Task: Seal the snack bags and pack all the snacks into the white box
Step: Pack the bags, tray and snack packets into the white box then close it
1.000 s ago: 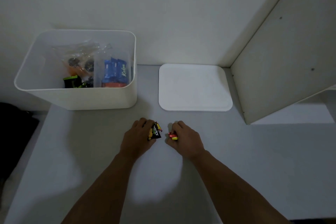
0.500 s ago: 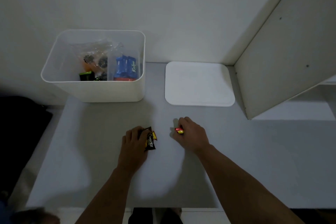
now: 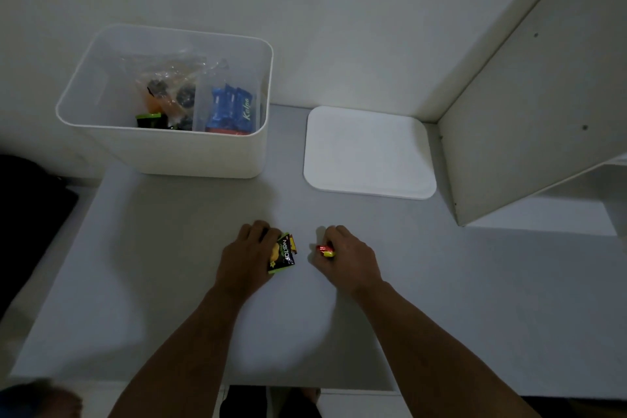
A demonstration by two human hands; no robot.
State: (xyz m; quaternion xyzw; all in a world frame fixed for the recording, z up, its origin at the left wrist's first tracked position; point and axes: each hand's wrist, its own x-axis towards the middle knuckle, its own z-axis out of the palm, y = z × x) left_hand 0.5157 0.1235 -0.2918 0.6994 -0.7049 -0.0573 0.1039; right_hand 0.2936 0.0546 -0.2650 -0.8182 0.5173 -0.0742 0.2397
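**Both hands on small snacks at the middle of the table**

The left hand [image 3: 249,260] lies on the grey table [image 3: 169,265] with its fingers curled over a black and green snack packet [image 3: 282,253], which sticks out on the side facing the other hand; a sliver of a yellow and red wrapper shows just behind that packet. The right hand [image 3: 346,256] sits a short way to the right, apart from the left, its fingers curled round a small red and yellow snack [image 3: 325,250] that peeks out at the thumb side.

Ahead of the left hand and somewhat to its left stands the white box [image 3: 190,156], open at the top, well apart from both hands. Inside it, a clear bag of dark and orange snacks [image 3: 169,92] leans beside a clear bag of blue packets [image 3: 234,108], and a green and black packet [image 3: 149,119] lies low at the near wall. Ahead of the right hand, flat on the table, is the white lid [image 3: 369,153], beside the box without touching it. Further right of the right hand rises a white cabinet panel [image 3: 529,119].
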